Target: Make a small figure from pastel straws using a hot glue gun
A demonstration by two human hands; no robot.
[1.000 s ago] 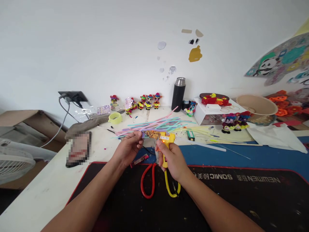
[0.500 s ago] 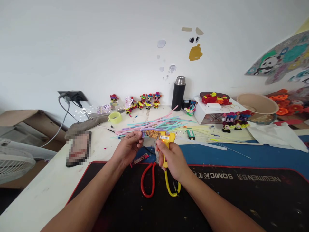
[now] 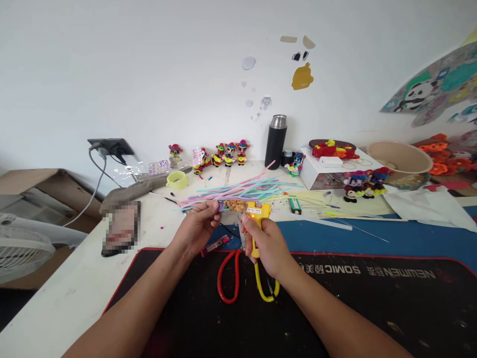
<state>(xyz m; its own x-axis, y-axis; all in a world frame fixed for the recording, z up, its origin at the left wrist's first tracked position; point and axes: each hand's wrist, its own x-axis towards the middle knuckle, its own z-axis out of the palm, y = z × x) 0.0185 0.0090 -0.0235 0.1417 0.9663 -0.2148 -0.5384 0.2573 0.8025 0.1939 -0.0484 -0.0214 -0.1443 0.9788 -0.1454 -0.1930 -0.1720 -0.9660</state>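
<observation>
My right hand (image 3: 269,247) grips a yellow hot glue gun (image 3: 257,215) with a small orange light lit on it; its crusted nozzle points left. My left hand (image 3: 197,227) pinches a small pale purple piece (image 3: 220,207) right at the nozzle tip. Both hands hover above the far edge of a black desk mat (image 3: 372,298). Just below them lie scissors with one red and one yellow handle (image 3: 242,278). A loose pile of pastel pipe cleaners (image 3: 246,191) is spread on the table behind the hands.
A black flask (image 3: 276,142), a row of small colourful figures (image 3: 219,155), a yellow tape roll (image 3: 177,179), a white box (image 3: 328,171) and a beige bowl (image 3: 399,156) line the back. A phone (image 3: 122,228) and a fan (image 3: 22,248) are at left.
The hands and glue gun have hardly moved. The view has tilted slightly, shifting the scene a little.
</observation>
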